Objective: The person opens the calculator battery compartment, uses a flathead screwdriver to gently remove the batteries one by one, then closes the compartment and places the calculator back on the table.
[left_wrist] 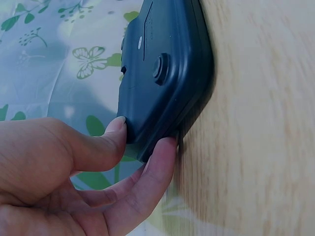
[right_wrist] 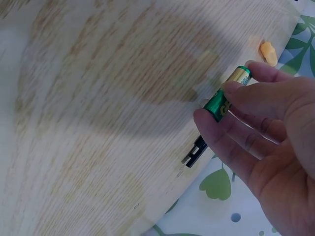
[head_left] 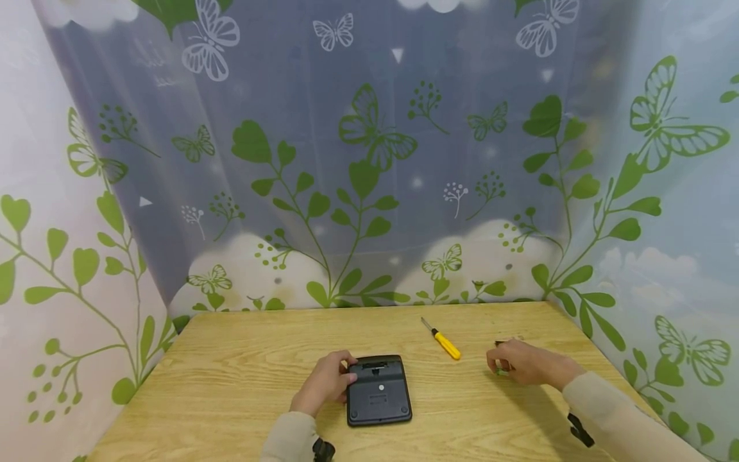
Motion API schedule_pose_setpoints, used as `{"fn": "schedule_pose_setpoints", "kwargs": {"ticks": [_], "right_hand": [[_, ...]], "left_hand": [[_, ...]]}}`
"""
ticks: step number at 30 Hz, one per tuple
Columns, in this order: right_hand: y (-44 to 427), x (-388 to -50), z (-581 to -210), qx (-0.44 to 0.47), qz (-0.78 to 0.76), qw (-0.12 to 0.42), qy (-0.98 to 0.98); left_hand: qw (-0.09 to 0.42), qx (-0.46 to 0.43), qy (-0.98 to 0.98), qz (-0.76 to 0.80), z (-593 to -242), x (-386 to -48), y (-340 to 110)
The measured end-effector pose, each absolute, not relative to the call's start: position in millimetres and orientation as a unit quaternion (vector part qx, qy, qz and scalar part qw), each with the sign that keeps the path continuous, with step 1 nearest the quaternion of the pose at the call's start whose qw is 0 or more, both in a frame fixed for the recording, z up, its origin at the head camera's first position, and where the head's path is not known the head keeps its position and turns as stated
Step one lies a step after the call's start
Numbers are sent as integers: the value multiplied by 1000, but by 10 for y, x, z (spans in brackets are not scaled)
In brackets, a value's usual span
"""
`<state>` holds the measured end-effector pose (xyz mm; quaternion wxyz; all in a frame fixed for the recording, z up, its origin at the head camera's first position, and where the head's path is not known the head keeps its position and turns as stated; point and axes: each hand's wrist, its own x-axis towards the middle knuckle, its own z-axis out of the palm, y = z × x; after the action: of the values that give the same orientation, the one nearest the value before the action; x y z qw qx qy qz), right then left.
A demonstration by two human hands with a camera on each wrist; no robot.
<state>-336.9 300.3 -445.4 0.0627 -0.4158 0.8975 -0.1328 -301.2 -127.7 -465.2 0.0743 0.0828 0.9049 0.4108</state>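
A black desk calculator (head_left: 378,404) lies face down on the wooden table, its narrow battery compartment (head_left: 375,366) uncovered near the far edge. My left hand (head_left: 328,380) grips the calculator's left side, thumb on its back and fingertips at the lower edge, as the left wrist view shows. Off to the right, my right hand (head_left: 522,361) pinches a green and gold battery (right_wrist: 229,93) between thumb and fingers, just above the table. Beside those fingers lies a small black plastic piece with slots (right_wrist: 195,151), partly hidden by the hand.
A screwdriver with a yellow handle (head_left: 447,345) lies between the two hands, farther back, its tip pointing away. A patterned curtain (head_left: 358,192) hangs behind the table (head_left: 248,340) and along both sides.
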Motion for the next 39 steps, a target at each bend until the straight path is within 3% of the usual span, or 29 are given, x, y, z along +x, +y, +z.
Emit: {"fn": "schedule_pose_setpoints", "kwargs": {"ticks": [14, 24, 39], "right_hand": [[3055, -3342, -4473, -402, -128, 70, 904], [3115, -3372, -4513, -438, -140, 41, 887], [3148, -3357, -4491, -420, -113, 28, 900]], "left_hand": [[70, 85, 907, 407, -4650, -3006, -1274], [71, 84, 906, 409, -4649, -3010, -1278], [71, 84, 904, 414, -4638, -2996, -1277]]}}
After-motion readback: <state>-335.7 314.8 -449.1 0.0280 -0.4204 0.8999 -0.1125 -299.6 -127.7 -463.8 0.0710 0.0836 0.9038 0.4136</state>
